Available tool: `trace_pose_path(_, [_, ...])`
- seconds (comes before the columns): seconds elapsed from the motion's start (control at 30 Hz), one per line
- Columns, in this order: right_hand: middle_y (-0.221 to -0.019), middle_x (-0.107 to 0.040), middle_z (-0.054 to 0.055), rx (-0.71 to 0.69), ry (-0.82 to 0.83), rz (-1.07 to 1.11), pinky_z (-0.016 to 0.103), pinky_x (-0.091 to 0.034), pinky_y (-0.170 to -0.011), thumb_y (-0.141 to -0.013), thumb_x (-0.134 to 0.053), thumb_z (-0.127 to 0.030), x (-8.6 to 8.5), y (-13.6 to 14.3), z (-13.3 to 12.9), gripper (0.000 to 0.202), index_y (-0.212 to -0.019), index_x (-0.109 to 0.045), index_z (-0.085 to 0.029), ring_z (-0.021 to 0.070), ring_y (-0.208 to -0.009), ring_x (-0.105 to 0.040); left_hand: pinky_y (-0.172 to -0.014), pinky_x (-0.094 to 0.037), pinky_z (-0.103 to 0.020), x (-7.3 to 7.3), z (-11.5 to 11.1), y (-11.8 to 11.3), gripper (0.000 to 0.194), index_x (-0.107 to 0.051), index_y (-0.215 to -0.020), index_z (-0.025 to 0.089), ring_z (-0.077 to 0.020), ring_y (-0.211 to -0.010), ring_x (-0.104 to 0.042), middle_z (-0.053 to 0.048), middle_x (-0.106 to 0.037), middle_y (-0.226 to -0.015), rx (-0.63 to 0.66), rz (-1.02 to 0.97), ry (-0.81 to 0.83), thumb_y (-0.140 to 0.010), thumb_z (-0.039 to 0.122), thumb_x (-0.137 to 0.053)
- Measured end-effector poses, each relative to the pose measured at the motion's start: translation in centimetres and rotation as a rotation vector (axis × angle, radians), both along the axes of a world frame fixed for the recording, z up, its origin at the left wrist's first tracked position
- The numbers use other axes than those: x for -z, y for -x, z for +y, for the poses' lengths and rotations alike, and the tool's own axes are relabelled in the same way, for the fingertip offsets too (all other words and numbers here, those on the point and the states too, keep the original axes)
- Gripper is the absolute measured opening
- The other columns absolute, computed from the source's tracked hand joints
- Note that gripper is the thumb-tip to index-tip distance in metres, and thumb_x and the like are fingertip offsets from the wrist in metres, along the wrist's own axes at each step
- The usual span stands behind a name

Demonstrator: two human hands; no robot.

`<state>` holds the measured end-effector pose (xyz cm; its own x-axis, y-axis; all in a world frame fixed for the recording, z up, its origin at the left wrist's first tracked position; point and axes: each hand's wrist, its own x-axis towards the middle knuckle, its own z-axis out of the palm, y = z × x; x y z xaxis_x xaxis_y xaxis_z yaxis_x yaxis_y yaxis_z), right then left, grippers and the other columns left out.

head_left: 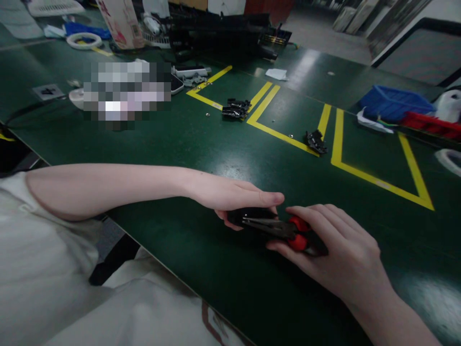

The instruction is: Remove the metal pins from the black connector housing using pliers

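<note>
My left hand [241,197] is wrapped round a dark part [252,216], whose details are hard to make out. Red-handled needle-nose pliers [284,228] are in my right hand [334,245], with the fingers round the handles. The jaws of the pliers point left and lie over or against the dark part; whether they grip it cannot be seen. Both hands are close together above the green table [162,230], near its front edge.
Small black assemblies [236,109] sit by the yellow tape, another [316,142] further right. A blue bin [396,103] and red tray [432,126] stand at right. Long black parts [219,36], a tape roll [84,41] and a phone [176,84] are farther back.
</note>
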<state>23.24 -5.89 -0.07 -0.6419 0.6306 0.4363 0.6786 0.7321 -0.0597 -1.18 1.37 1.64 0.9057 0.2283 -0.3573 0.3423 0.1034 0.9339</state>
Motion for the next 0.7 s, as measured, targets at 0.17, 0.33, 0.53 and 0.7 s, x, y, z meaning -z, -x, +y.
trace_pose_path(0.17, [-0.083, -0.066, 0.009, 0.009, 0.014, 0.019, 0.034, -0.05, -0.06, -0.088, -0.069, -0.049, -0.11, -0.24, 0.22, 0.04, -0.104, -0.062, -0.013, 0.022, -0.07, -0.064, -0.043, -0.028, -0.019, -0.01, -0.22, 0.19, 0.067, -0.05, -0.124, 0.018, -0.0098, -0.052, -0.04, 0.004, -0.051, -0.067, -0.059, -0.058, -0.05, -0.096, 0.075, -0.028])
trace_pose_path(0.33, [-0.081, -0.063, 0.007, 0.026, 0.013, 0.006, 0.031, -0.049, -0.057, -0.092, -0.063, -0.049, -0.18, -0.51, 0.4, 0.037, -0.101, -0.059, -0.013, 0.0197, -0.068, -0.062, -0.055, -0.042, -0.02, 0.24, 0.18, 0.59, 0.067, -0.044, -0.129, 0.023, -0.0109, -0.066, -0.053, 0.003, -0.059, -0.084, -0.06, -0.095, -0.107, -0.08, 0.055, -0.077])
trace_pose_path(0.53, [-0.078, -0.061, 0.006, 0.05, 0.021, -0.011, 0.03, -0.047, -0.054, -0.093, -0.061, -0.047, -0.32, -0.69, 0.5, 0.033, -0.095, -0.059, -0.014, 0.0183, -0.064, -0.059, -0.084, -0.051, -0.028, 0.76, 0.08, 0.27, 0.056, -0.052, -0.128, 0.021, -0.0169, -0.095, -0.065, -0.006, -0.067, -0.117, -0.074, -0.215, -0.448, -0.082, 0.035, -0.08])
trace_pose_path(0.7, [-0.081, -0.063, 0.008, 0.059, 0.002, -0.016, 0.032, -0.048, -0.057, -0.091, -0.063, -0.043, -0.2, -0.89, 0.45, 0.03, -0.095, -0.061, -0.013, 0.0206, -0.068, -0.061, -0.082, -0.05, -0.024, 0.91, -0.16, -0.01, 0.047, -0.057, -0.128, 0.014, -0.0155, -0.095, -0.067, -0.007, -0.07, -0.113, -0.086, -0.258, -0.58, -0.089, 0.037, -0.072])
